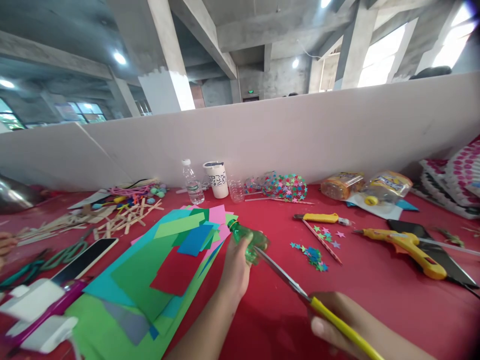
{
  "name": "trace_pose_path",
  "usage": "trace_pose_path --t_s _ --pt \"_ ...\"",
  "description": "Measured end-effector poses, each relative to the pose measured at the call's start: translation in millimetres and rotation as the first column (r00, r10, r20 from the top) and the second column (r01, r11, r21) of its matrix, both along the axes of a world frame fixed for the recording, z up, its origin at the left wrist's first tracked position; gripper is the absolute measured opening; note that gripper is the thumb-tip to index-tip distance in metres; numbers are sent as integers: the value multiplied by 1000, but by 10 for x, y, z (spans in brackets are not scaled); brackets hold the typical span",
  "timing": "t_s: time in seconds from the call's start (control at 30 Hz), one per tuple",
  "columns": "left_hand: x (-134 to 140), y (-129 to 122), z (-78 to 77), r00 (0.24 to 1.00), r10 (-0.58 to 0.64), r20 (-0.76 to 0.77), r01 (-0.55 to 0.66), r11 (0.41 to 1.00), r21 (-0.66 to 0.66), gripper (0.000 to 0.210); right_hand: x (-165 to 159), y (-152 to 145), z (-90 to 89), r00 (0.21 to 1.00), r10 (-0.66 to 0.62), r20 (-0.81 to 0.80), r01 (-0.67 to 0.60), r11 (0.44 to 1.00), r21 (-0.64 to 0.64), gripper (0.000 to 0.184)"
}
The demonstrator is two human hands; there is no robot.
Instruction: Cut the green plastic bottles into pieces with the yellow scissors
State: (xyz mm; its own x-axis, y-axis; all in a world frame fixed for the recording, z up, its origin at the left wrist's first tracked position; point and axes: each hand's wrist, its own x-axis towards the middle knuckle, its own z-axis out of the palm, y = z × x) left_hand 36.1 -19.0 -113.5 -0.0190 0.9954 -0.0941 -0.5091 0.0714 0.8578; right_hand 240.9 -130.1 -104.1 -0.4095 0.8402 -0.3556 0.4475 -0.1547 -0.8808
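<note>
My left hand (239,252) is closed around a green plastic bottle piece (258,239), its capped neck pointing to the upper left. In my right hand (333,320) is a pair of yellow-handled scissors (285,274). The scissor blades reach up and left, and their tips meet the side of the green bottle near my left thumb. Whether the tips have gone into the plastic cannot be seen. Left of my left hand lies a stack of coloured paper (146,272) in green, blue, red and pink.
Small star cutouts (314,256), a yellow box cutter (320,218) and a yellow glue gun (408,245) lie to the right. Along the partition (262,135) stand a water bottle (193,185) and a white cup (217,181). Wooden sticks (129,217) and a phone (88,257) are on the left.
</note>
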Motion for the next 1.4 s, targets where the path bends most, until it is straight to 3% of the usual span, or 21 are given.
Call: trace_pose_path --t_s 0.17,0.33,0.6,0.9,1.23,1.4 --pt "23 -19 1 1000 -6 2 6 1000 4 20 -31 -17 -59 1000 2 -15 -2 1000 27 55" --pt "31 -38 25 1000 -15 -3 15 1000 4 19 -44 -30 -4 1000 -24 -12 25 999 33 56" --pt "49 -53 51 999 43 -7 -43 999 6 26 -45 -28 -23 999 -50 -9 50 995 90 56" --pt "41 -37 19 998 57 -10 -57 998 16 21 -48 -19 69 999 48 21 -47 998 -38 60" --pt "34 -48 -7 998 49 -24 -49 998 33 22 -30 5 -49 1000 -2 15 3 1000 -27 61" --pt "39 -40 12 998 67 -19 -66 997 32 24 -33 -8 17 999 14 41 -13 999 -40 64"
